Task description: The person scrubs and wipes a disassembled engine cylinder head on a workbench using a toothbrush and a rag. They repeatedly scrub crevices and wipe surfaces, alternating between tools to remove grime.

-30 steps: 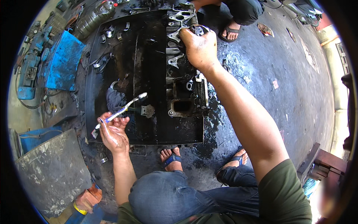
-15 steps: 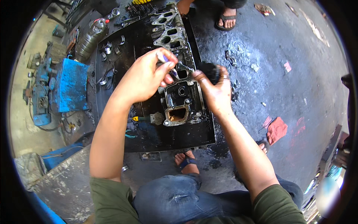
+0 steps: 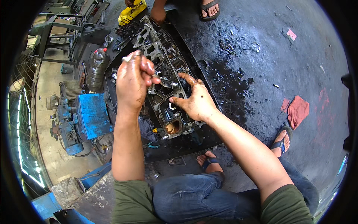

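A greasy metal engine cylinder head lies lengthwise ahead of me on a black tray. My left hand is raised over its left side, fingers closed around a slim tool. The tool's pale end sticks out above the fist, and a thin dark part seems to emerge by the fingertips. My right hand rests on the right side of the head, fingers stretched and thumb apart. Something dark lies beneath its fingers, too hidden to name. Both hands are smeared with oil.
Another person's hand touches the far end, near a yellow container. At left stand a blue machine and a large plastic bottle. A red cloth lies on the oily floor at right.
My left hand has turned more upright, still holding the slim tool. My right hand, earlier around a black rounded thing beside the head, now lies spread over it. The view has shifted.
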`<state>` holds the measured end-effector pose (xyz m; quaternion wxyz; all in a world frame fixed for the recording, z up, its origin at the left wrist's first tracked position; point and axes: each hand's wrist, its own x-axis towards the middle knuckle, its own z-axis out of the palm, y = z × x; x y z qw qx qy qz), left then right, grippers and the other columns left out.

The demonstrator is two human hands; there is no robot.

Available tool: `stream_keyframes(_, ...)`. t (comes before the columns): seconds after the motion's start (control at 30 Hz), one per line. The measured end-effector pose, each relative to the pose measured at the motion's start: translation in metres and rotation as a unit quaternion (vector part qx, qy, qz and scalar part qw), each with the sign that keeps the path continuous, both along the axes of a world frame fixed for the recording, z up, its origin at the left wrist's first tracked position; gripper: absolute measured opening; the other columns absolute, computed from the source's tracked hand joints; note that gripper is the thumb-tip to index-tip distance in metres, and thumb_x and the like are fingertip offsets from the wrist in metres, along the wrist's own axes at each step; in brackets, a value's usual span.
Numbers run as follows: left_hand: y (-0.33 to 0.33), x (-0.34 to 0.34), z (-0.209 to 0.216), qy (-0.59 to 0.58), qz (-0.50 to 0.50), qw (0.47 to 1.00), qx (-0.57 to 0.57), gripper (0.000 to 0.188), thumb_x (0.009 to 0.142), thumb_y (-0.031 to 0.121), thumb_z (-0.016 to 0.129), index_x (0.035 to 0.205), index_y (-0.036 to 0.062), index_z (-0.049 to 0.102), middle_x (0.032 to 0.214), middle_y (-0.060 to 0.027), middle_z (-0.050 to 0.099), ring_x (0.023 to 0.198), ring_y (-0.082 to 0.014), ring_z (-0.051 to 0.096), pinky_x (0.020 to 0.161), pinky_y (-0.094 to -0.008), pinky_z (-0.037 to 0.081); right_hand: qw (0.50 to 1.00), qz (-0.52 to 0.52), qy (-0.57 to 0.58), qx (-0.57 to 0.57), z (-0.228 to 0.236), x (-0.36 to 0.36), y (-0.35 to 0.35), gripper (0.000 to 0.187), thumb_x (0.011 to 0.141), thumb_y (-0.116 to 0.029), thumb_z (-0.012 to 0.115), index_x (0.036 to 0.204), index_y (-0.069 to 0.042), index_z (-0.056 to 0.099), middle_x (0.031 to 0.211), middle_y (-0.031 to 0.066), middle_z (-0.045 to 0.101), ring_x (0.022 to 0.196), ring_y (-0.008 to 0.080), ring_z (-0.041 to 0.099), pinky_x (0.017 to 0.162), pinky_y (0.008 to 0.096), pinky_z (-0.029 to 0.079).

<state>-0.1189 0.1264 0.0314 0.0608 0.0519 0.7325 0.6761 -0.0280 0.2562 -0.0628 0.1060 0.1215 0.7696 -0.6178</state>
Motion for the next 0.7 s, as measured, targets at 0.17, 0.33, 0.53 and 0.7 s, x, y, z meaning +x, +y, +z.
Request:
stream_keyframes(0.17, -0.008, 0.013, -0.003, -0.120, 0.015, 0.988, -0.095, 0.033, 0.117, 0.028, 0.039, 0.091, 0.0103, 0.051, 0.083, -0.0091, 0.063, 0.056, -0.0094, 0.050, 0.054, -0.0291, 0.052, 1.000, 0.010, 0.001, 0.003, 0.001, -0.002, 0.000, 0.086, 0.081, -0.034, 0.091, 0.155, -0.017, 0.052, 0.144, 0.0308, 0.057, 0.139, 0.0434, 0.055, 0.119, 0.0462, 0.045)
stream_keyframes(0.33, -0.008, 0.021, -0.006, 0.003, 0.070, 0.996, -0.057, 0.030, 0.116, 0.027, 0.044, 0.096, 0.0084, 0.055, 0.086, -0.0098, 0.065, 0.055, -0.0090, 0.052, 0.053, -0.0280, 0.053, 1.000, -0.003, 0.015, -0.005, -0.002, 0.000, 0.000, 0.085, 0.080, -0.034, 0.092, 0.154, -0.016, 0.053, 0.142, 0.0317, 0.058, 0.138, 0.0433, 0.056, 0.117, 0.0469, 0.047)
stream_keyframes(0.53, -0.009, 0.021, -0.014, 0.084, 0.051, 0.995, -0.005, 0.029, 0.116, 0.028, 0.049, 0.098, 0.0071, 0.060, 0.085, -0.0075, 0.065, 0.054, -0.0063, 0.054, 0.050, -0.0220, 0.051, 0.999, -0.013, 0.029, 0.020, -0.003, 0.000, -0.002, 0.084, 0.079, -0.033, 0.093, 0.152, -0.015, 0.055, 0.140, 0.0305, 0.059, 0.132, 0.0424, 0.061, 0.114, 0.0458, 0.050)
stream_keyframes(0.7, -0.015, 0.014, -0.017, -0.047, -0.015, 0.992, -0.115, 0.021, 0.112, 0.026, 0.059, 0.108, 0.0060, 0.060, 0.085, -0.0077, 0.071, 0.051, -0.0067, 0.058, 0.048, -0.0224, 0.051, 1.000, -0.006, 0.023, -0.008, -0.005, 0.000, -0.003, 0.085, 0.078, -0.034, 0.093, 0.152, -0.016, 0.055, 0.141, 0.0305, 0.059, 0.137, 0.0433, 0.057, 0.117, 0.0470, 0.046)
